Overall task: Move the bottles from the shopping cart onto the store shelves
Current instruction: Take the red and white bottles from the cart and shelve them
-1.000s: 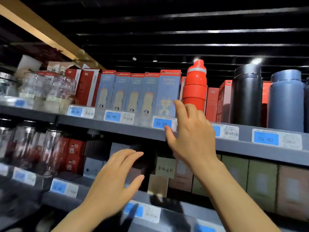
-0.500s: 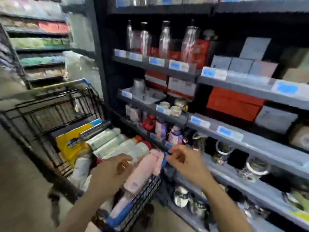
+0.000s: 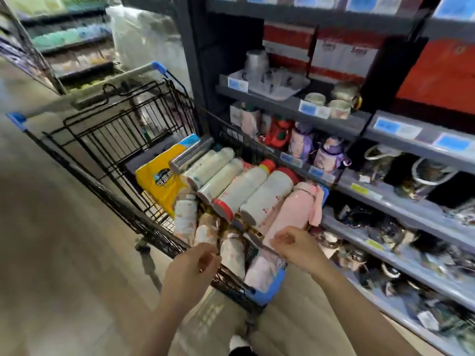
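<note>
Both hands, left hand (image 3: 195,263) and right hand (image 3: 295,246), hover loosely curled and empty over bottles (image 3: 246,186) in the shopping cart (image 3: 108,129).

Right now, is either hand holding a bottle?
No. The left hand and right hand hover empty above the bottles lying in the shopping cart.

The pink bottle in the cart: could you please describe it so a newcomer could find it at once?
Start at the black wire shopping cart beside the grey store shelves. A row of bottles lies across it; the pink bottle lies on the side nearest the shelves, just above the right hand. Its neighbours are white with red caps; it alone is pale pink all over.
</note>
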Demonstrator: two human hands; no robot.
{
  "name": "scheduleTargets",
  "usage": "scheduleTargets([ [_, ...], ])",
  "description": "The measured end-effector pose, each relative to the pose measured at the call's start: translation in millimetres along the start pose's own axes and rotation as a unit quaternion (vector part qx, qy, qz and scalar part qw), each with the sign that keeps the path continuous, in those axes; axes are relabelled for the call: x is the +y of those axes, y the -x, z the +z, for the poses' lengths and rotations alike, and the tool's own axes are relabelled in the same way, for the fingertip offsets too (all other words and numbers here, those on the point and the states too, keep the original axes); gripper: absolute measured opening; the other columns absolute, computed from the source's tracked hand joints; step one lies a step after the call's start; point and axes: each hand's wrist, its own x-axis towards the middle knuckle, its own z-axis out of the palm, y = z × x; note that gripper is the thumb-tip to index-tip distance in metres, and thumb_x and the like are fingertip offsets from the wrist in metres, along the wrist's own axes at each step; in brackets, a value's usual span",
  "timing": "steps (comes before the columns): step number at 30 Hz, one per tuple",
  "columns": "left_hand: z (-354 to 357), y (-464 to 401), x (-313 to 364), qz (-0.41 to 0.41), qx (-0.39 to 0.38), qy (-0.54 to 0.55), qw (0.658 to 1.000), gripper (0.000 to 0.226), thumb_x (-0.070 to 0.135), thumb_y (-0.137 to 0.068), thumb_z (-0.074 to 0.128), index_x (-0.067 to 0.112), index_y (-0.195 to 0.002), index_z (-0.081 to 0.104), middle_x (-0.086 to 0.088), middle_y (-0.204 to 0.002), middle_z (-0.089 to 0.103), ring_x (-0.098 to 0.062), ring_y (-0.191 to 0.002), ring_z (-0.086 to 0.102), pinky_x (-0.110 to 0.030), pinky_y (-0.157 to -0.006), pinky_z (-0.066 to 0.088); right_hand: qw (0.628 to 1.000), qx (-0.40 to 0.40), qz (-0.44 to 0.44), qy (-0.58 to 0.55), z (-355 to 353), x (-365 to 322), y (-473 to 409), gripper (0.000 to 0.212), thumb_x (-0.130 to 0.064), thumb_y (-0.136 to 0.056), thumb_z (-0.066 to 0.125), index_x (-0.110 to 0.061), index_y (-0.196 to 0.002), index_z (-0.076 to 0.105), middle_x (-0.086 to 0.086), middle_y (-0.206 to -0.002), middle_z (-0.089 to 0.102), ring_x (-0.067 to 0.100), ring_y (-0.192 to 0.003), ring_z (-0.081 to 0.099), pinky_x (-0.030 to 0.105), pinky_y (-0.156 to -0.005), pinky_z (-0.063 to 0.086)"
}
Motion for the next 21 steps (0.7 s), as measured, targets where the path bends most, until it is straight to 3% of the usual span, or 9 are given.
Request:
scheduleTargets([
  [3,2.1,-30.1,-4.3,-0.003,-0.022,-0.007,1.0,0.029,0.028,-0.088,0.068,0.051,-0.082,0.053,0.021,-0.068,0.064,0.0,-0.071,0.061,-0.02,-0.062,0.049,0.999,0.0,0.023,-0.025,11.1,9.5,-20.0,0.014,-0.034,-0.086,0.069,-0.021,-0.089,0.065,-0.002,-0.082,0.068,0.019,-0.076,0.067,0.037,-0.073,0.055],
  [5,4.8,-47.7,-3.8,0.001,-0.038,-0.01,0.999,0.023,0.026,-0.088,0.068,0.045,-0.085,0.056,0.024,-0.066,0.063,0.004,-0.073,0.06,-0.012,-0.059,0.044,0.999,-0.001,0.037,-0.024,18.3,16.1,-29.8,0.012,-0.034,-0.085,0.069,-0.023,-0.086,0.065,-0.002,-0.082,0.069,0.019,-0.077,0.067,0.036,-0.073,0.055],
  [8,8.9,-75.5,-0.4,0.016,-0.062,-0.004,0.998,0.006,0.031,-0.089,0.067,0.033,-0.094,0.066,0.018,-0.078,0.066,0.0,-0.072,0.061,-0.024,-0.066,0.05,0.998,-0.004,0.055,-0.031,24.5,25.2,-39.5,0.009,-0.032,-0.085,0.069,-0.024,-0.086,0.064,-0.004,-0.081,0.067,0.014,-0.077,0.064,0.03,-0.072,0.051],
  [12,11.9,-121.8,6.0,0.039,-0.081,0.023,0.996,0.03,0.048,-0.079,0.061,0.026,-0.099,0.068,0.012,-0.085,0.068,-0.005,-0.079,0.063,-0.027,-0.07,0.051,0.993,-0.02,0.083,-0.079,18.8,28.2,-41.4,0.011,-0.023,-0.084,0.071,-0.017,-0.09,0.064,0.004,-0.079,0.067,0.016,-0.07,0.064,0.027,-0.065,0.049],
  [16,16.9,-185.3,7.2,0.007,-0.13,0.021,0.991,0.031,0.041,-0.086,0.068,0.028,-0.114,0.061,0.008,-0.102,0.066,-0.008,-0.089,0.062,-0.032,-0.08,0.053,0.981,0.005,0.124,-0.151,17.0,28.1,-44.1,0.007,-0.007,-0.09,0.064,-0.005,-0.085,0.06,0.008,-0.066,0.06,0.011,-0.051,0.058,0.025,-0.053,0.048],
  [21,43.6,-256.4,7.0,0.011,-0.192,-0.022,0.981,0.071,0.049,-0.085,0.067,0.015,-0.142,0.04,-0.007,-0.134,0.05,-0.024,-0.119,0.051,-0.031,-0.093,0.041,0.978,0.053,0.164,-0.115,26.4,17.3,-44.1,0.007,-0.011,-0.09,0.063,-0.006,-0.085,0.061,0.008,-0.068,0.064,0.017,-0.055,0.062,0.025,-0.055,0.05],
])
